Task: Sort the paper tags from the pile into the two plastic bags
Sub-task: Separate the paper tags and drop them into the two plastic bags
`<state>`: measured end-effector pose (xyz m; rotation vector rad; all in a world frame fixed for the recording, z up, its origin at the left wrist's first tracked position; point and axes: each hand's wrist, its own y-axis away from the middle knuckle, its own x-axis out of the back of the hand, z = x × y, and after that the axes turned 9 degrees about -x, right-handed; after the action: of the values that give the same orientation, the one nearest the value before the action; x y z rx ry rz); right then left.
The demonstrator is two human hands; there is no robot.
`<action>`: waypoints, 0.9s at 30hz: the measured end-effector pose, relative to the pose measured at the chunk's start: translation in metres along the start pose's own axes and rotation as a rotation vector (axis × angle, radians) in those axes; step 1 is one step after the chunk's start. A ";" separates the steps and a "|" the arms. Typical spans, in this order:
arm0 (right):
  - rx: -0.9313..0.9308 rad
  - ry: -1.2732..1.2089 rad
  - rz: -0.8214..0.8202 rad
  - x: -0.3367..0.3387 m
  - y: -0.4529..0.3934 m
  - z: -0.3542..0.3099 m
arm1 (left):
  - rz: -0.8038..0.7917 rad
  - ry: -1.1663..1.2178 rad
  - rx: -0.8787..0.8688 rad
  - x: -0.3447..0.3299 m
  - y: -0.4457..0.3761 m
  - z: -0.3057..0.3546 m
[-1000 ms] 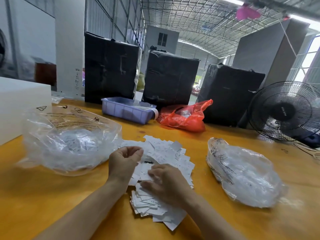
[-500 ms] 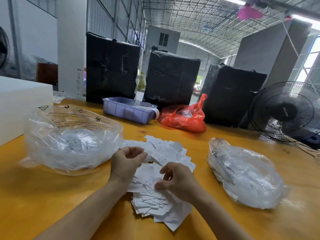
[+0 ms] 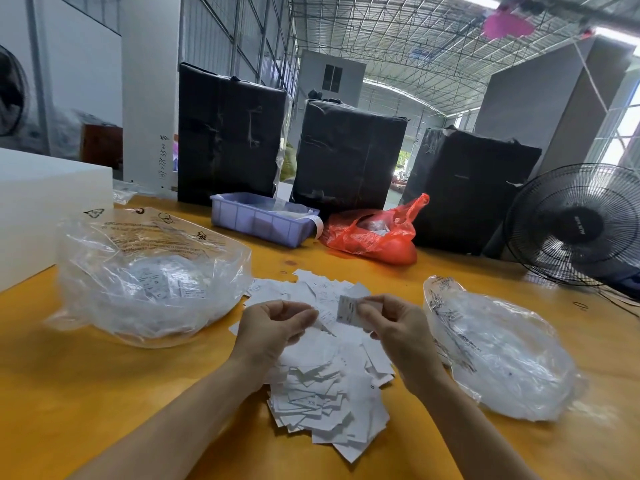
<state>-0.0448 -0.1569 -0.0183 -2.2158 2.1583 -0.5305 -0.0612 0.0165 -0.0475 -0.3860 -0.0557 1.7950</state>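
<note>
Mid-sort: right hand [image 3: 398, 327] pinches one tag [image 3: 347, 309] above the big pile [image 3: 332, 393] at frame centre, left hand [image 3: 273, 327] curled, contents unclear, left bag [image 3: 152, 271] holds some tags, right bag [image 3: 502, 348] unclear, most tags unsorted.

Print on the tag [image 3: 347, 309] I pinch is unreadable. My left hand [image 3: 273, 327] hides its contents. Fan [image 3: 576, 225] at two o'clock is cropped.

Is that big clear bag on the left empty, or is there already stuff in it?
Not empty. White paper tags show through the left plastic bag, heaped at its bottom. How full it is cannot be told.
</note>
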 end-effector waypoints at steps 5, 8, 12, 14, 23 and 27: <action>0.196 -0.055 -0.002 -0.007 0.006 -0.004 | -0.065 -0.007 0.013 -0.002 0.002 0.001; 0.248 -0.013 0.004 -0.010 0.008 -0.004 | -0.076 -0.033 0.014 -0.003 0.003 0.002; 0.284 0.091 0.027 -0.012 0.008 -0.002 | -0.087 -0.034 0.013 -0.005 0.004 0.002; 0.309 0.156 0.034 -0.012 0.009 -0.001 | -0.092 -0.031 0.009 -0.005 0.004 0.002; 0.384 0.218 0.095 -0.012 0.008 0.000 | -0.085 -0.015 -0.016 -0.005 0.003 0.002; 0.445 0.293 0.112 -0.013 0.008 0.002 | -0.090 -0.032 -0.029 -0.005 0.003 0.001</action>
<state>-0.0523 -0.1449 -0.0258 -1.8603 2.0039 -1.2545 -0.0629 0.0109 -0.0458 -0.3703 -0.1203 1.7126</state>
